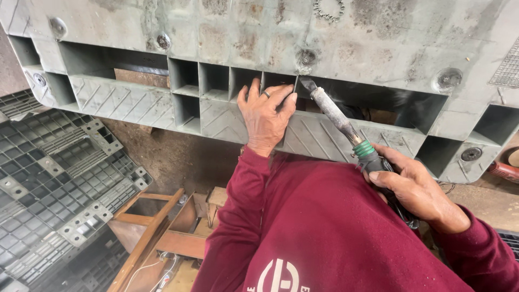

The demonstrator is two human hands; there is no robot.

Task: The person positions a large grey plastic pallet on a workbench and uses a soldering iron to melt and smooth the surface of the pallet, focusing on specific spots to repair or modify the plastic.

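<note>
left hand [266, 116] on grey pallet [227, 32] | right hand [416, 189] grips soldering iron [335, 114]

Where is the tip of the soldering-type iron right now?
In the head view, the iron's tip sits just right of centre, against the grey plastic pallet, beside the left hand; the right hand grips its handle.
</note>
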